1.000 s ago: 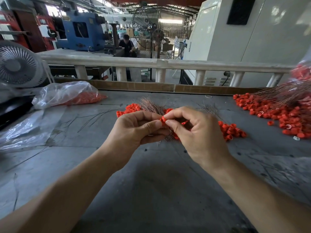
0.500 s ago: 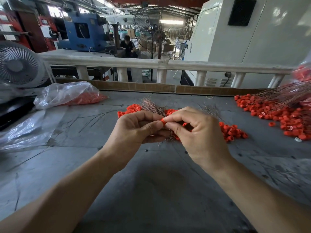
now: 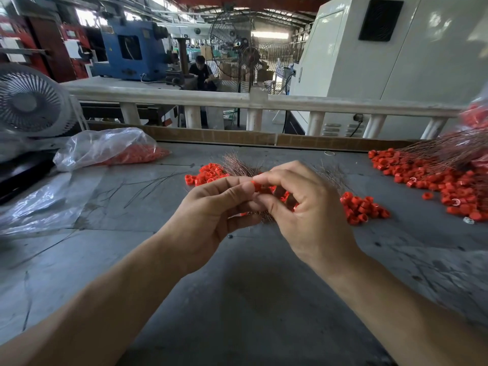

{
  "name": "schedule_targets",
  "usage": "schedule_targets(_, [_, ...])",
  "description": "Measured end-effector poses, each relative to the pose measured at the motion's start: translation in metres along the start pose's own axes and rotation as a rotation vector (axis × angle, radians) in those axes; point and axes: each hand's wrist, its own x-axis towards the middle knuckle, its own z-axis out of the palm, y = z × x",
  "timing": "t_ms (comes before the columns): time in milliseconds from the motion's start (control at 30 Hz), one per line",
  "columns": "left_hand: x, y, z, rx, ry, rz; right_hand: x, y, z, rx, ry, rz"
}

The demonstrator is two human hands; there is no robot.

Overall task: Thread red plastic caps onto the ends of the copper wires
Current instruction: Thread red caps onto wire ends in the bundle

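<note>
I note the right hand [image 3: 311,207] has loosened since a second ago; its fingers [image 3: 274,178] and the left hand's [image 3: 208,207] thumb still pinch one cap [image 3: 256,186]. Wires [image 3: 260,215] sit beneath the fingers; seating looks unfinished.

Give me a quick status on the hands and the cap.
Left hand and right hand both pinching one red cap. Wire inside it not discernible. Nothing in the way.
</note>
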Motion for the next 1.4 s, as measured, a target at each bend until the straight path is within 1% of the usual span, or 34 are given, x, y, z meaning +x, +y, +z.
schedule_targets(233, [-0.0023,0.0013,0.0035,-0.04,-0.016,-0.049,-0.0011,-0.0019,0.0053,-0.141,0.02,-0.052])
schedule_targets(400, [-0.0014,0.0018,0.0033,-0.035,-0.031,-0.033,0.0005,-0.0008,0.0042,-0.133,0.037,-0.093])
schedule_targets(567, [-0.0001,0.0013,0.0018,-0.092,-0.054,-0.041,-0.0002,0.004,0.0017,-0.131,0.036,-0.092])
schedule_targets(767, [-0.0029,0.0015,0.0046,0.02,-0.055,-0.011,-0.0003,0.0022,0.0002,-0.124,0.034,-0.104])
schedule_targets(1133, [-0.0036,-0.0001,0.0032,0.105,-0.005,0.019,0.0002,0.0022,0.0001,-0.235,0.007,-0.164])
schedule_targets(1267, [-0.004,0.0004,0.0035,0.1,-0.015,-0.002,0.0,0.0018,0.0005,-0.262,0.02,-0.185])
schedule_targets(1400, [-0.0027,0.0025,0.002,0.058,-0.013,-0.03,0.0004,0.0024,-0.0011,-0.253,0.032,-0.161])
